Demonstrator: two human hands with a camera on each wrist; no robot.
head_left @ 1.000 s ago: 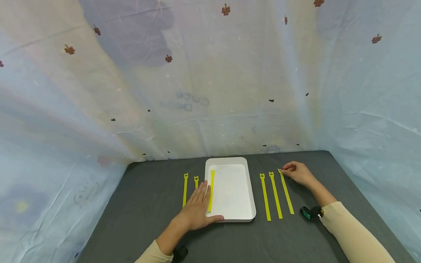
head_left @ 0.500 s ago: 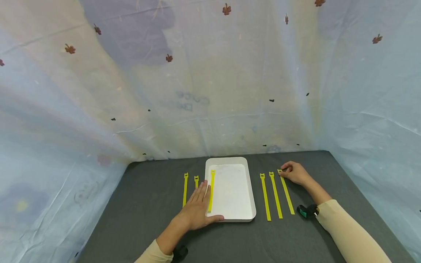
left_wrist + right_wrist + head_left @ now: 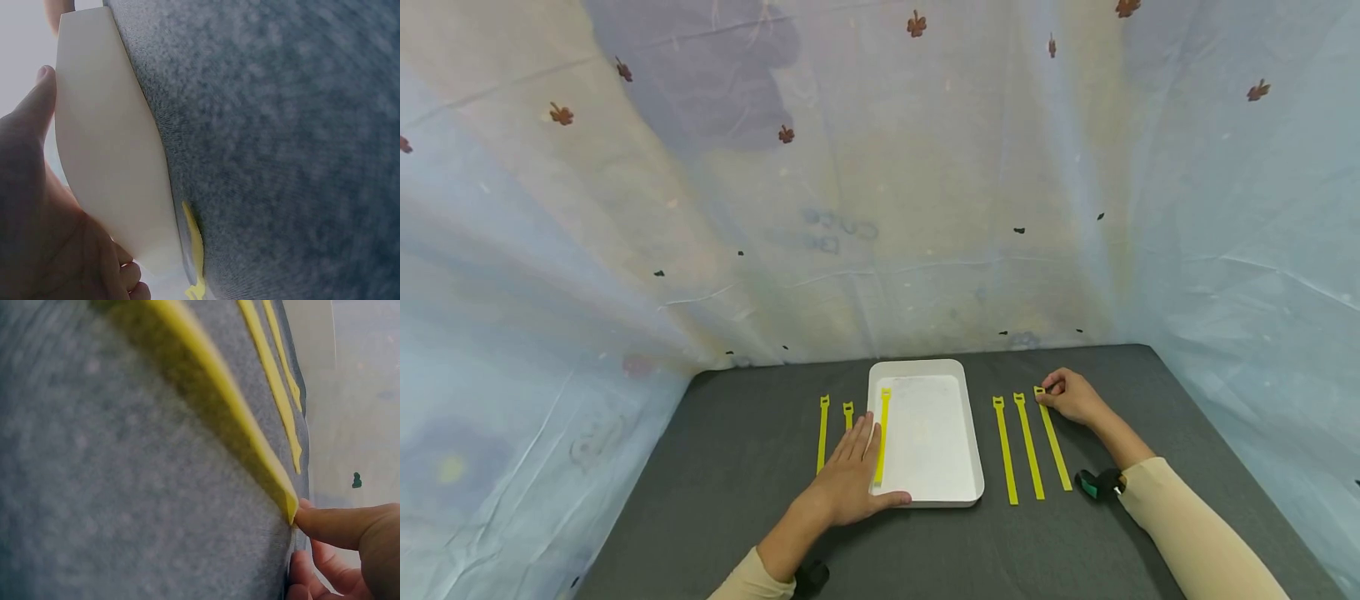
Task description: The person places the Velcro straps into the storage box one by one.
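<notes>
A white tray (image 3: 928,433) lies on the dark cloth with one yellow strap (image 3: 883,429) inside, near its left side. My left hand (image 3: 847,479) rests with straight fingers on the tray's lower left edge, its thumb along the near rim. Out to the right, my right hand (image 3: 1073,395) pinches the slotted far end of the rightmost yellow strap (image 3: 1056,443) between thumb and finger. In the right wrist view the thumb of my right hand (image 3: 337,544) touches the tip of that strap (image 3: 237,406).
Two yellow straps (image 3: 1006,450) (image 3: 1028,446) lie between the tray and the held strap. Left of the tray are two more straps (image 3: 823,433) (image 3: 848,412), one partly behind my left hand. A pale patterned curtain (image 3: 880,208) hangs behind the table's far edge.
My right hand has shifted slightly left at the far end of the rightmost strap, and the right forearm has moved left with it. My left hand and the tray have stayed in place.
</notes>
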